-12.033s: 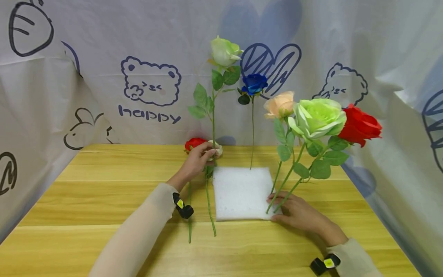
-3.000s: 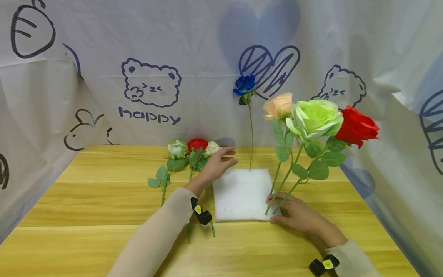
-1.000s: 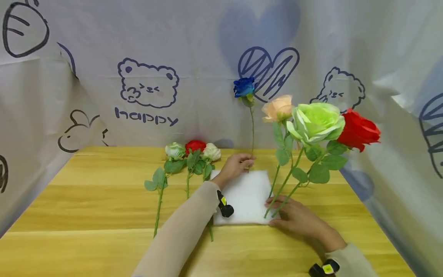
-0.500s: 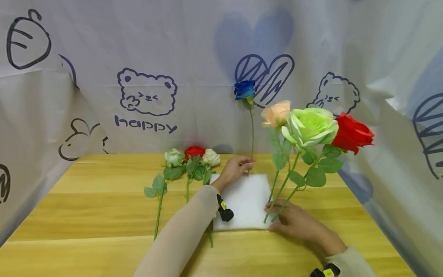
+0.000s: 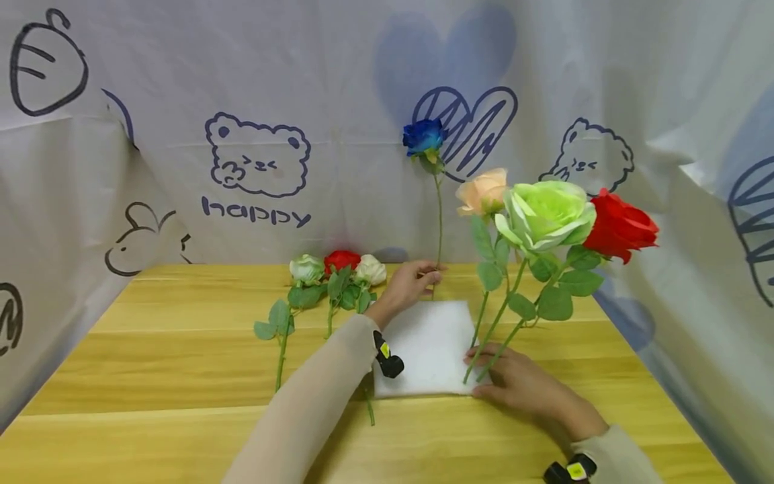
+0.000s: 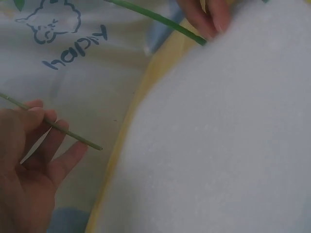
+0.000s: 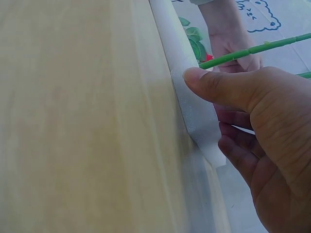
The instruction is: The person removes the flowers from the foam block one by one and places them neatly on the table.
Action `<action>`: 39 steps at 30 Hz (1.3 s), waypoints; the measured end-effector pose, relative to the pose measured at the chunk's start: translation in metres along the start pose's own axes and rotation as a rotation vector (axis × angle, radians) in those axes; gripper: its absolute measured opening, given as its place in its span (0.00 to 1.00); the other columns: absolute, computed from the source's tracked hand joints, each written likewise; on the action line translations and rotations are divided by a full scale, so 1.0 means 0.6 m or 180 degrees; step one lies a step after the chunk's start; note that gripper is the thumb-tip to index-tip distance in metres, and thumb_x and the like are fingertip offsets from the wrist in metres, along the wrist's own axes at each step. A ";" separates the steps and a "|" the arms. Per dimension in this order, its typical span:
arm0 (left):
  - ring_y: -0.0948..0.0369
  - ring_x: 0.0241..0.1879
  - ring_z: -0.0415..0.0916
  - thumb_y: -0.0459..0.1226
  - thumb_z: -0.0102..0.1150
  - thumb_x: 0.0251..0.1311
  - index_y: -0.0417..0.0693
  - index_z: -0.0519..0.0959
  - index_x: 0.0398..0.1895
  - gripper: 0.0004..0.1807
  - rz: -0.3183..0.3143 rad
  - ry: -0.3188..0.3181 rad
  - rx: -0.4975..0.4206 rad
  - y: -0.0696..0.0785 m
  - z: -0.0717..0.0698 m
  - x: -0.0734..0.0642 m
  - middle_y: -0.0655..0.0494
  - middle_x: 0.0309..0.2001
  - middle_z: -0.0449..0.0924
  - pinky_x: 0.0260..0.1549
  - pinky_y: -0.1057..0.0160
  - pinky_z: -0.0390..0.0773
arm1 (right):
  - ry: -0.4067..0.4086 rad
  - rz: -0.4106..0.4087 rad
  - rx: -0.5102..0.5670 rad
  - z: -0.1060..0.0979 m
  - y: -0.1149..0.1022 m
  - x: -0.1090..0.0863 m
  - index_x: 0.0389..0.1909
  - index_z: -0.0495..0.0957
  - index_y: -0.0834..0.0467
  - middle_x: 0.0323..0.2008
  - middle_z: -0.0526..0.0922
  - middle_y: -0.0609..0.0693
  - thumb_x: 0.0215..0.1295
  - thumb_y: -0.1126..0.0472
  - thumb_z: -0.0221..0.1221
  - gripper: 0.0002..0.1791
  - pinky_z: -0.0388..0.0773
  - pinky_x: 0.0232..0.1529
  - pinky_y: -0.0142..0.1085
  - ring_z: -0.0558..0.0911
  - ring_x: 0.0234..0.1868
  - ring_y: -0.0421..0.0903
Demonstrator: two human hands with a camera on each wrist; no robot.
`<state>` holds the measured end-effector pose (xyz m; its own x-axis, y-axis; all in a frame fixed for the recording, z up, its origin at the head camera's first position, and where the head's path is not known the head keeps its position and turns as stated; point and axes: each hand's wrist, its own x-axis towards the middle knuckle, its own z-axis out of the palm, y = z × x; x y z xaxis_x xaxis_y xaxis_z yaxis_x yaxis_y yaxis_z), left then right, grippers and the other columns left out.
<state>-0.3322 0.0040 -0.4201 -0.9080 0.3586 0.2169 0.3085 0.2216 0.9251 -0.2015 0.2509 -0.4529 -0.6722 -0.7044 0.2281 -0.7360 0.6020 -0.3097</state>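
Observation:
My left hand (image 5: 411, 286) pinches the thin green stem of a blue artificial rose (image 5: 425, 138), upright behind the white foam block (image 5: 423, 349). In the left wrist view, the bare lower end of the stem (image 6: 80, 139) sticks out past my fingers, clear of the foam. My right hand (image 5: 523, 383) grips the right edge of the block, thumb (image 7: 209, 82) on its near side. From that end of the foam rise a peach rose (image 5: 484, 193), a large light-green rose (image 5: 547, 214) and a red rose (image 5: 621, 225), leaning right.
Left of the foam lie a pale green rose (image 5: 307, 269), another red rose (image 5: 342, 261) and a cream rose (image 5: 370, 270), their stems partly under my left sleeve (image 5: 314, 396). The wooden table (image 5: 151, 363) ends at a printed cloth backdrop (image 5: 351, 188).
Earlier my left hand held the pale green rose, which now lies on the table. It then took the blue rose's stem and has just raised it. My right hand stays at the foam.

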 end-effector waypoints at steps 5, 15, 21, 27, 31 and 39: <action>0.52 0.47 0.80 0.33 0.54 0.71 0.39 0.81 0.54 0.14 0.0085 -0.0031 0.0132 0.010 -0.013 -0.007 0.42 0.51 0.80 0.40 0.67 0.82 | -0.0015 -0.0012 -0.0008 -0.001 -0.001 -0.002 0.54 0.81 0.58 0.57 0.77 0.48 0.65 0.48 0.64 0.23 0.75 0.55 0.47 0.75 0.58 0.49; 0.48 0.47 0.81 0.33 0.53 0.72 0.41 0.80 0.54 0.13 0.0177 0.0085 0.0504 0.034 -0.039 -0.027 0.41 0.49 0.80 0.41 0.66 0.82 | 0.0010 -0.0028 0.0025 -0.005 -0.001 0.002 0.53 0.82 0.58 0.57 0.77 0.48 0.64 0.48 0.65 0.23 0.75 0.55 0.46 0.76 0.57 0.49; 0.49 0.44 0.81 0.33 0.52 0.72 0.42 0.76 0.60 0.16 0.0123 0.0060 0.0474 0.044 -0.056 -0.046 0.43 0.46 0.79 0.41 0.62 0.83 | -0.0042 -0.0040 0.0031 -0.004 0.000 0.002 0.54 0.81 0.59 0.57 0.77 0.49 0.66 0.47 0.63 0.23 0.75 0.55 0.47 0.76 0.57 0.49; 0.55 0.39 0.82 0.34 0.53 0.72 0.45 0.75 0.63 0.18 0.0091 0.0000 0.0629 0.053 -0.075 -0.061 0.50 0.43 0.80 0.42 0.55 0.84 | -0.0056 -0.0026 0.0012 -0.002 0.000 0.001 0.53 0.82 0.58 0.57 0.77 0.49 0.65 0.47 0.63 0.23 0.75 0.56 0.47 0.75 0.57 0.49; 0.60 0.37 0.81 0.35 0.54 0.71 0.49 0.73 0.65 0.20 0.0027 -0.0024 0.0771 0.059 -0.085 -0.071 0.51 0.44 0.79 0.40 0.60 0.84 | -0.0053 -0.0033 0.0023 -0.002 0.000 0.001 0.54 0.82 0.58 0.57 0.77 0.49 0.65 0.48 0.63 0.23 0.75 0.56 0.47 0.75 0.57 0.49; 0.55 0.39 0.82 0.31 0.56 0.69 0.49 0.70 0.69 0.25 0.0065 -0.0019 0.0776 0.071 -0.112 -0.094 0.44 0.46 0.79 0.40 0.58 0.84 | -0.0080 -0.0009 0.0020 -0.003 0.000 0.001 0.53 0.82 0.58 0.57 0.77 0.49 0.66 0.47 0.63 0.22 0.75 0.55 0.47 0.75 0.57 0.49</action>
<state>-0.2869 -0.0681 -0.3719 -0.8993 0.3704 0.2323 0.3869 0.4263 0.8177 -0.2022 0.2510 -0.4510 -0.6679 -0.7153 0.2057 -0.7372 0.5978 -0.3148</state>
